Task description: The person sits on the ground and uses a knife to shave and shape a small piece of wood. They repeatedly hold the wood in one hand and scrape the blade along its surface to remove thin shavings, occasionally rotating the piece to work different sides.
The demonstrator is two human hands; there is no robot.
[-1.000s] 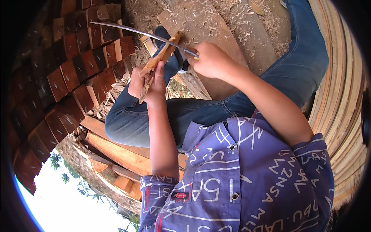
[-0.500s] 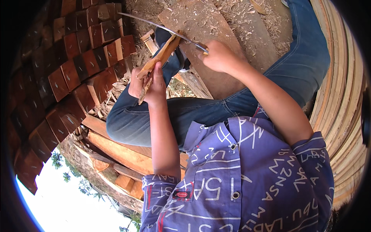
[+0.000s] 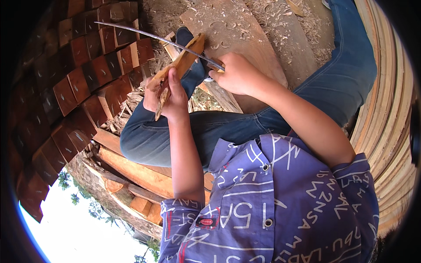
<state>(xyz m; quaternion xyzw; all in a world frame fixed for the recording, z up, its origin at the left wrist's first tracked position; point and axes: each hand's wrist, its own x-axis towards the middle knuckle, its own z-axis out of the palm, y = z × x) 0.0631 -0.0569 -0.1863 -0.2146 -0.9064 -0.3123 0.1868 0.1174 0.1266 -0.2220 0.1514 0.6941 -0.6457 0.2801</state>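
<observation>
My left hand (image 3: 169, 98) grips a split piece of yellowish-brown wood (image 3: 194, 45), fingers and thumb wrapped round its lower part. The wood slants up and right, and a narrow splinter-like prong juts out below the thumb. In my closed right hand (image 3: 239, 75) is the short handle of a long knife (image 3: 153, 37). Its thin, slightly curved blade points up and left and crosses the upper part of the wood. Seen nearly edge-on, the blade seems to lie against the wood, though I cannot tell how deep it bites.
A wide plank (image 3: 258, 52) strewn with curled shavings lies on the ground ahead. Rows of dark wooden blocks (image 3: 79, 85) rise at the left. Long pale slats (image 3: 388, 122) are stacked at the right. Split timber (image 3: 136, 171) lies by my bent left leg (image 3: 144, 136).
My right hand has drawn down and left along the wood, and the knife tip reaches farther left. My left hand and the wood have shifted only slightly.
</observation>
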